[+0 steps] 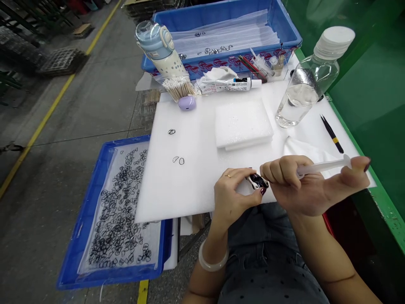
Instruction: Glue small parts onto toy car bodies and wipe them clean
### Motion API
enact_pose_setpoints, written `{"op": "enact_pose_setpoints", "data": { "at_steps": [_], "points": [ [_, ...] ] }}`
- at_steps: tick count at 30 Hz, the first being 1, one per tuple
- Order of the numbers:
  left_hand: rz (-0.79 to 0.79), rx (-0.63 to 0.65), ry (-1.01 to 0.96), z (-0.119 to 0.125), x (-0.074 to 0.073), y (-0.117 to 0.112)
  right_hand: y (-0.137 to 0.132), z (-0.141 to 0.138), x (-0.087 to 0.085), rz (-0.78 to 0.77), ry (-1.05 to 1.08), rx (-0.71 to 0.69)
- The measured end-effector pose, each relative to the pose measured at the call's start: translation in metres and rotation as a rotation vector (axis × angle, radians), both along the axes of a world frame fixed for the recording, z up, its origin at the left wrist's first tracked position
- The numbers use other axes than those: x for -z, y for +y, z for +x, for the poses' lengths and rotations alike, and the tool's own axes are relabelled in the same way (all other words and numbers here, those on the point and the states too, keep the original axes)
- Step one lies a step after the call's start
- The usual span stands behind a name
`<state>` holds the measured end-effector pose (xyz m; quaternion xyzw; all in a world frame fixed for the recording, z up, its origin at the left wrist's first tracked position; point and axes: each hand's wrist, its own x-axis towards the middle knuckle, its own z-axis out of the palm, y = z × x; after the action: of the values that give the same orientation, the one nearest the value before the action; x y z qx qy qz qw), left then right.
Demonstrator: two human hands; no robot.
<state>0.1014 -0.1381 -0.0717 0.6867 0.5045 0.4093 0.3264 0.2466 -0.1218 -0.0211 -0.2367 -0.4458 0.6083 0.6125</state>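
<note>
Between the thumb and fingers of my left hand (236, 194) is a small black and white part (257, 180) with a glossy dark face. My right hand (303, 190) is wrapped round a clear plastic syringe (325, 166), its thumb at the plunger end. The syringe's tip is hidden behind my right fingers, close to the part. A white foam block (243, 122) lies on the white foam board (196, 190) just beyond my hands. Several thin black rings (181, 161) rest on the board to the left.
A blue tray (104, 169) of many black rings stands low at the left. Behind are a blue bin (218, 21), a tumbler (164, 50), cotton swabs (179, 86), a purple case (187, 103) and a tube (234, 84). At right stand a clear bottle (303, 88) and tweezers (332, 134).
</note>
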Motion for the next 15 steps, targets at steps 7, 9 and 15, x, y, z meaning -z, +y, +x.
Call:
{"op": "enact_pose_setpoints", "data": {
  "at_steps": [7, 9, 15],
  "points": [
    [-0.003, -0.001, 0.014, 0.000, -0.001, 0.000, 0.002, -0.002, 0.001, -0.015, -0.007, 0.026],
    [-0.002, -0.003, 0.010, 0.000, 0.000, 0.000, -0.001, -0.002, 0.002, -0.019, -0.018, 0.040],
    [0.007, -0.014, 0.011, 0.001, 0.003, 0.000, -0.012, 0.001, -0.022, -0.003, -0.157, 0.061]
  ]
}}
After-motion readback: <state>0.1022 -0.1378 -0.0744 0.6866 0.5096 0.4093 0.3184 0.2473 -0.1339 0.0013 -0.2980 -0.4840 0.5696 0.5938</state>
